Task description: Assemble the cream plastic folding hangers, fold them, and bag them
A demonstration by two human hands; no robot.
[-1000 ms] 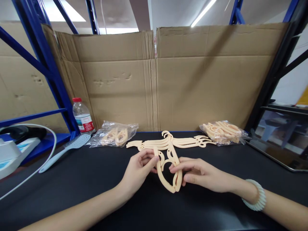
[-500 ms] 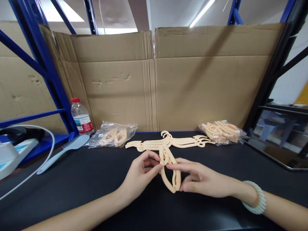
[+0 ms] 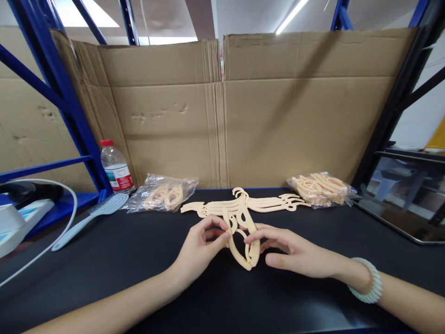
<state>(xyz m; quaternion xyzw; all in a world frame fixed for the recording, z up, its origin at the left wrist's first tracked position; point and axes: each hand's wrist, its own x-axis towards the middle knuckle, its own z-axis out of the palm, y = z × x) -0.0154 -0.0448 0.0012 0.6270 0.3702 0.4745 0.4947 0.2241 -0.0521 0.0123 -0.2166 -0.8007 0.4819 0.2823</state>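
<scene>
A cream plastic folding clothes hanger stands folded between my hands, its two arms meeting at the bottom and parted at the top. My left hand pinches its left arm between thumb and fingers. On the other side, the fingers of my right hand hold the right arm, the index finger across its front and the thumb held away from it. Just behind lies a row of unfolded cream hangers, hooks toward the back; the held hanger partly covers them.
Clear bags of folded hangers lie at the back left and back right. A hairbrush, a bottle and a power strip with a white cable are on the left. Cardboard walls the black table's back edge.
The held hanger's two arms have spread apart at the top, and a curved inner piece now shows between them. My right thumb has come away from the hanger's lower end.
</scene>
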